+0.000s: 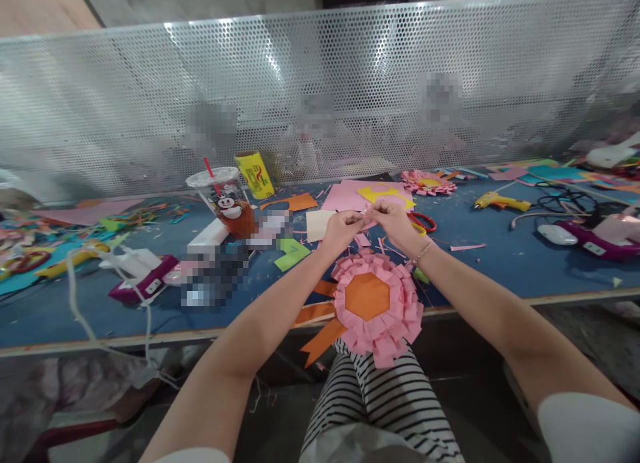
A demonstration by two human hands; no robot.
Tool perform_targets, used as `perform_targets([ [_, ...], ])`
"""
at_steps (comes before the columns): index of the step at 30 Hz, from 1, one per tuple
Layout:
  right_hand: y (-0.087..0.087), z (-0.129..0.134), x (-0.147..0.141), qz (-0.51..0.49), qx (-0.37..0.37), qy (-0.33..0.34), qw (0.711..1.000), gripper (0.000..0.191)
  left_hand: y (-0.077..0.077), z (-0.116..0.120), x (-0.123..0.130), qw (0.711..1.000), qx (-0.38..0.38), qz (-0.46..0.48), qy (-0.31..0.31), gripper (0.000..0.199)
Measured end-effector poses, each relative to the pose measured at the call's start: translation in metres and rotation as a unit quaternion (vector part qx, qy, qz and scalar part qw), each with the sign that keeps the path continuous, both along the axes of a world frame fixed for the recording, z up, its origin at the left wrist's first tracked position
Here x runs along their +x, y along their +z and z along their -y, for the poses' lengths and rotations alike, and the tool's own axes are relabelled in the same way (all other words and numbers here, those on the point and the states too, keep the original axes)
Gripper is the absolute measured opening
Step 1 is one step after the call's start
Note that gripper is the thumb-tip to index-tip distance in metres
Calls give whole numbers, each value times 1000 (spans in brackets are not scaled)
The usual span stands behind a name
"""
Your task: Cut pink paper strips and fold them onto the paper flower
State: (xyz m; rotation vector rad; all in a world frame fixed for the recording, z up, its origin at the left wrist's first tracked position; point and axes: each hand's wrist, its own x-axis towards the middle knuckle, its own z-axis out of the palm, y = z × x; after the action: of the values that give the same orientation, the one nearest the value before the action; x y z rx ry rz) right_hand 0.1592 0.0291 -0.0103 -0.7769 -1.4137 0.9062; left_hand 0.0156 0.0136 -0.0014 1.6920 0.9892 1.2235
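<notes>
Pink paper loops crowd round an orange hexagon on the rosette [367, 296], which sits at the near edge of the table [270, 316] between my forearms, its lower petals overhanging my striped trousers [385, 403]. Up above it, over the tabletop, my left hand [343, 227] and right hand [394, 224] come together, fingertips pinching a small pale-pink piece [368, 214], paper by the look of it, though my fingers hide most of its shape. So how's it going? Well along, I'd judge: the centre is on, petals run all the way round in layers, and orange tails [323, 343] stick out to the left. Behind my hands, another rosette [429, 183], yellow in the middle, looks close to finished too. What's left seems to be small stuff; this little piece isn't on anything yet, and whether the big rosette wants more loops, I can't tell from here. Plenty of stock around, mind: a pink sheet [340, 195], a cut-into yellow sheet [385, 197], red-handled scissors [424, 221] just beside my right wrist, and a yellow glue gun [501, 201] well off to the right, out of either hand's grip.
</notes>
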Motion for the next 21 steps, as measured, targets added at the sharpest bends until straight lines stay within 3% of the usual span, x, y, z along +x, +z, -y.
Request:
perform_targets([
  [4,0,0,0,11,7,-18,1000,23,-1,-3,-1,999,-37,8,-29,30],
  [9,-1,1,0,14,4,-29,999,26,0,-1,-2,998,27,-62,-14,27],
  [15,4,5,-1,-6,-6,-3,1000,26,3,4,-1,986,113,-113,41,23],
  [21,1,2,-1,-17,-66,72,995,25,3,1,-3,994,70,-45,64,22],
])
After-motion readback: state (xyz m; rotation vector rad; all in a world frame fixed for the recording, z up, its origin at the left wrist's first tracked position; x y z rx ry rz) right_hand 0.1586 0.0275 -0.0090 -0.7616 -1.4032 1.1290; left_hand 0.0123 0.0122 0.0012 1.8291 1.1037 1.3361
